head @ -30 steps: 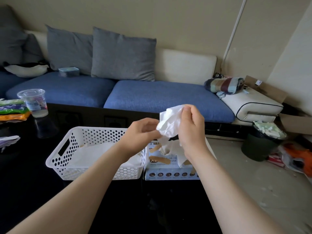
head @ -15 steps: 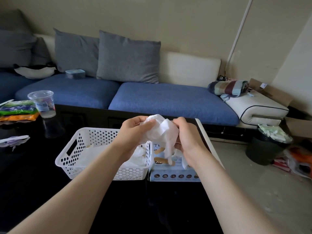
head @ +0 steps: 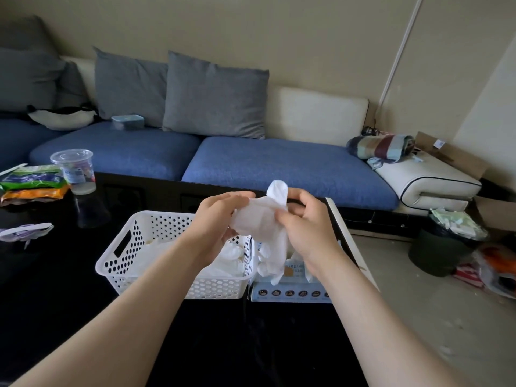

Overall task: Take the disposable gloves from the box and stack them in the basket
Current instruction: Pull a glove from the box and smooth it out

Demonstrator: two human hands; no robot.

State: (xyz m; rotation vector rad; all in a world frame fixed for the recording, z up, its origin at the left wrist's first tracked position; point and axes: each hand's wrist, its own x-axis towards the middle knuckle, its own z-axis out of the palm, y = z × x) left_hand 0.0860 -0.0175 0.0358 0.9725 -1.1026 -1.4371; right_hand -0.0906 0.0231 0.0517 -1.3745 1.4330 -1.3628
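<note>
a: what fills the frame, biggest first?

b: a blue sofa (head: 279, 166) across the upper half, then the black desk (head: 50, 308) along the bottom. on the desk, lower centre, sits the white basket (head: 131, 263). the glove box (head: 290, 294) touches its right wall, so a glove has hardly any way to travel.

a: and the hands?

b: both are raised at centre frame, above the seam between basket and box. the left hand (head: 217, 219) and the right hand (head: 310, 233) share one thin white glove (head: 259, 223).

a: how are the fingers?

b: the left fingers (head: 237, 197) curl over the glove's left edge and the right fingers (head: 300, 194) pinch its right side, so neither hand is released. a rounded tip pokes up between them and the rest hangs in front of the box. i judge they are spreading it flat so it lies neatly on the stacked gloves (head: 230, 254) in the basket.
</note>
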